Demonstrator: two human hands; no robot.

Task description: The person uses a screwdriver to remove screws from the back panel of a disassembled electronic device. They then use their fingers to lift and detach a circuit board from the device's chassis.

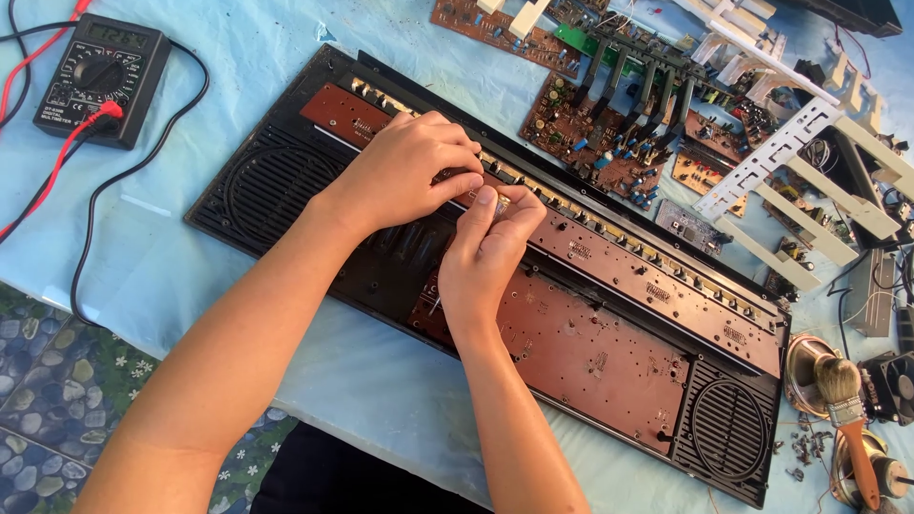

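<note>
Both forearms enter from the near edge of the surface (pixel 267 57), which is covered with a light blue cloth, and meet over the middle of a long black casing (pixel 286 205) lying diagonally across it. Brown circuit boards (pixel 590 352) are seated inside the casing, with a round speaker grille (pixel 728 428) at its near-right end and another at its far-left end. The right hand (pixel 481 262) is closed around a small, slender tool whose tip is pressed down at the upper strip of the board; what exactly the tool is cannot be told, since the fingers hide most of it. The left hand (pixel 405 171) is laid over the same spot, its fingers curled together and resting on the casing beside the tool tip, apparently steadying it.

For this step to be done well, the tool is best kept upright and square to the board, with pressure applied straight down so that the tip does not slip onto the copper side. The left hand's support is best kept close to the tip.

A black multimeter (pixel 100 76) with red and black leads sits at the far-left corner. Loose circuit boards (pixel 595 133) and white plastic frames (pixel 790 171) are spread along the far-right side, and a paintbrush (pixel 847 419) lies near the right edge.
</note>
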